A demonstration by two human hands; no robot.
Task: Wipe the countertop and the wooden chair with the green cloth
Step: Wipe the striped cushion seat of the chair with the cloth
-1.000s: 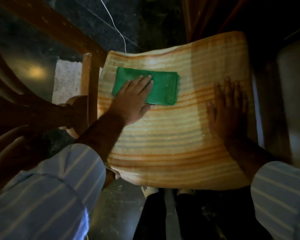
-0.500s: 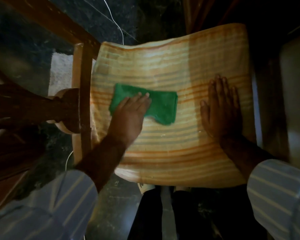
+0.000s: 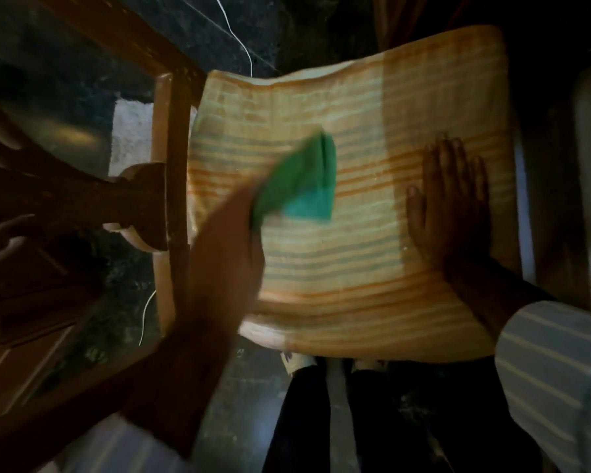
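Below the camera, at the centre of the view, lies a striped cushion (image 3: 355, 268) with orange, cream and pale blue bands, and it covers the seat of the wooden chair (image 3: 169, 158); its brown frame shows along the cushion's 9 o'clock edge. Around it the room is dim, with a dark speckled floor (image 3: 127, 63) that reflects a weak light at 10 o'clock. At 12 o'clock a thin white cord (image 3: 243, 49) runs over the floor toward the cushion's far edge, and a pale mat (image 3: 130, 134) lies on the floor just beside the frame at 9 o'clock. The green cloth (image 3: 301, 180) is over the middle of the cushion, bunched and partly raised; it looks blurred. The left hand (image 3: 229, 244), also blurred, is closed on the cloth's near-left corner, and its forearm crosses the frame and hides the cushion's corner at 7 o'clock. The right hand (image 3: 451, 203) lies flat with its fingers spread on the cushion at 3 o'clock, and it holds nothing. Striped sleeves (image 3: 553, 377) fill the lower corners. At 6 o'clock dark trouser legs (image 3: 406, 421) stand against the cushion's near edge. More dark wooden furniture (image 3: 48, 186) fills the 9 o'clock side.
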